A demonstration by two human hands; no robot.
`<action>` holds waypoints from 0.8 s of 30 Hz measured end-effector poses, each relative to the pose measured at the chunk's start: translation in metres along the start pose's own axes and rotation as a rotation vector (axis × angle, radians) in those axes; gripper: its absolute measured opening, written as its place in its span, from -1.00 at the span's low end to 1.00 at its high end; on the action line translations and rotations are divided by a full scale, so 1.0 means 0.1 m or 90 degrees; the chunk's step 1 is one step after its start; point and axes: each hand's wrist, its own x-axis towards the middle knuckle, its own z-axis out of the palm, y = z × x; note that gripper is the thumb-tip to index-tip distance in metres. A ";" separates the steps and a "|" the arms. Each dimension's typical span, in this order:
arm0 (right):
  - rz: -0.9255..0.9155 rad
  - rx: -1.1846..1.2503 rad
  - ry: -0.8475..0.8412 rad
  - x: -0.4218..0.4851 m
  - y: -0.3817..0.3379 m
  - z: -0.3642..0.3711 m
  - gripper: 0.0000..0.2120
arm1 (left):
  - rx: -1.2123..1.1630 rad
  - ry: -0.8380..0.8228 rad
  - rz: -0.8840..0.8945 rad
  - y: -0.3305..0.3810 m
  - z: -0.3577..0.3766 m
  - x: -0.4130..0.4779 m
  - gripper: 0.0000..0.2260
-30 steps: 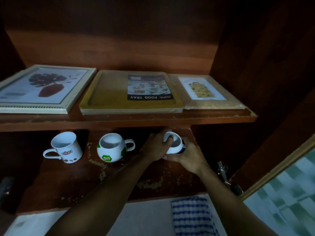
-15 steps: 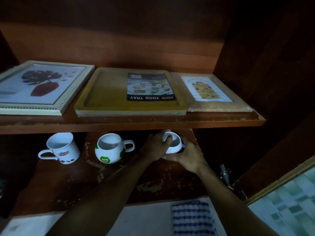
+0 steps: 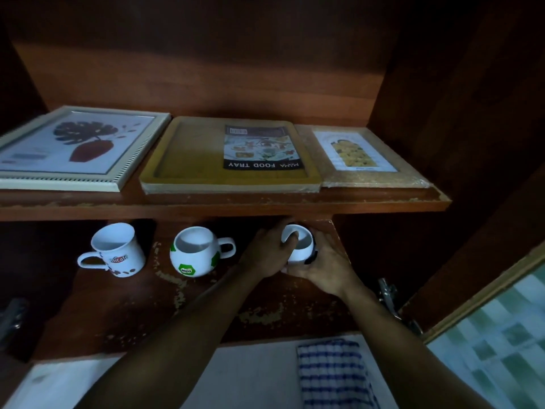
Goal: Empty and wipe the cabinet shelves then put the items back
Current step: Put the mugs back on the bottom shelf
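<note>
Both hands hold a white cup (image 3: 301, 247) at the right of the lower shelf (image 3: 206, 308): the left hand (image 3: 267, 252) pinches its rim, the right hand (image 3: 326, 268) wraps its side.

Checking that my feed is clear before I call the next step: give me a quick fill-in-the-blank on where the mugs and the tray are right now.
1. The left hand and right hand hold the white mug at the ____ shelf.
2. The Milo mug stands ____ the held mug and the logo mug.
3. The food tray lies on the ____ shelf.

Missing words: lower; between; upper.
</note>
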 end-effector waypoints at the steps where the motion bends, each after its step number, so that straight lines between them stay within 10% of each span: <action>1: -0.007 -0.014 -0.003 -0.04 -0.02 0.00 -0.17 | 0.010 0.006 0.014 0.01 -0.03 -0.05 -0.65; 5: -0.044 -0.076 -0.003 -0.14 -0.07 -0.03 0.06 | 0.052 0.042 0.077 0.04 -0.14 -0.23 -0.63; 24: -0.241 -0.359 0.123 -0.68 -0.22 0.08 -0.17 | 0.473 0.139 0.149 0.20 -0.34 -0.95 -0.42</action>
